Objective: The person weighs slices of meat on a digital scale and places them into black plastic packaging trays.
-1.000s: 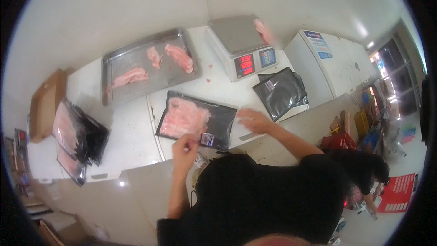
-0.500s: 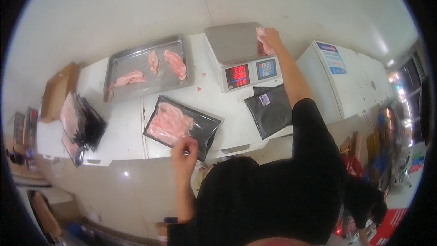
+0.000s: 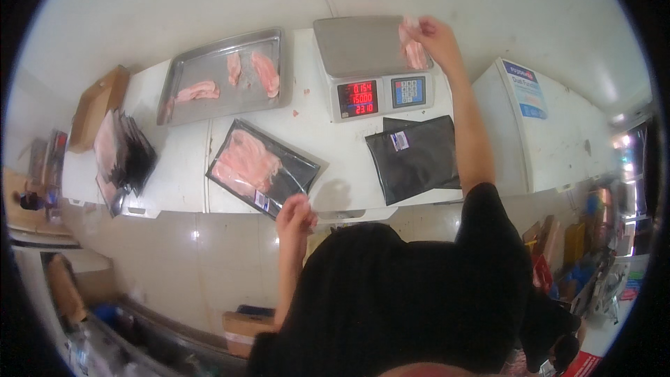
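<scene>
On the right edge of the steel platform of a digital scale (image 3: pixel 363 49), my right hand (image 3: pixel 434 36) pinches the upper end of a pale pink meat slice (image 3: pixel 413 54). The slice's lower part lies on the platform. My left hand (image 3: pixel 296 218) is closed, fingers curled together, at the lower right end of a black-backed clear plastic pouch (image 3: pixel 296 167). It seems to grip the pouch's clear film, though its fingers partly hide that spot. Several meat slices (image 3: pixel 241 160) lie flat inside the pouch, with a small label near its lower edge.
Behind the pouch, a steel tray (image 3: pixel 202 113) holds three meat pieces (image 3: pixel 265 75). To the left are a stack of filled pouches (image 3: pixel 125 153) and an open cardboard box (image 3: pixel 98 108). Unfilled black pouches (image 3: pixel 415 167) lie before the scale. A white cabinet (image 3: pixel 551 132) stands to the right.
My right hand has lifted the slice's upper end slightly on the scale. My left hand has shifted from the pouch's front edge toward its right end, uncovering the label. The whole view has shifted.
</scene>
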A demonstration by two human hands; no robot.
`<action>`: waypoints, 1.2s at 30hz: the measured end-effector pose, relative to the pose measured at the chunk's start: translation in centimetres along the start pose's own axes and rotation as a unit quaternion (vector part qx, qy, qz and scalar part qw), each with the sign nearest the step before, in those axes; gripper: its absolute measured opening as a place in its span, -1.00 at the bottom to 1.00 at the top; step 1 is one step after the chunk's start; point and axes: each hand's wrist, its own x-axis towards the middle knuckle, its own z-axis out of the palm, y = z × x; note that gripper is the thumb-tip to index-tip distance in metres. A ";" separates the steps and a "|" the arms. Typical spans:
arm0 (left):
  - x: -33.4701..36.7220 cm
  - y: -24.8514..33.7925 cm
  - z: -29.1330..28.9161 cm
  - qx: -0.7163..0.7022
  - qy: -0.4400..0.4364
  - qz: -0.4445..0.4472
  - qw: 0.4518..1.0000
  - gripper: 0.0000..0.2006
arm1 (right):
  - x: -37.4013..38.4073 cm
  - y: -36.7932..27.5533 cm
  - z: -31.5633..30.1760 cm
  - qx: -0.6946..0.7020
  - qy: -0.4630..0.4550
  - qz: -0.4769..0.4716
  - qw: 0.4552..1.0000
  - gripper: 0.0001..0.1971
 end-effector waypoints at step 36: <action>-1.0 3.2 4.2 0.183 -0.065 0.101 0.976 -0.48 | -24.4 -9.8 17.6 0.284 -0.199 0.077 0.935 -0.79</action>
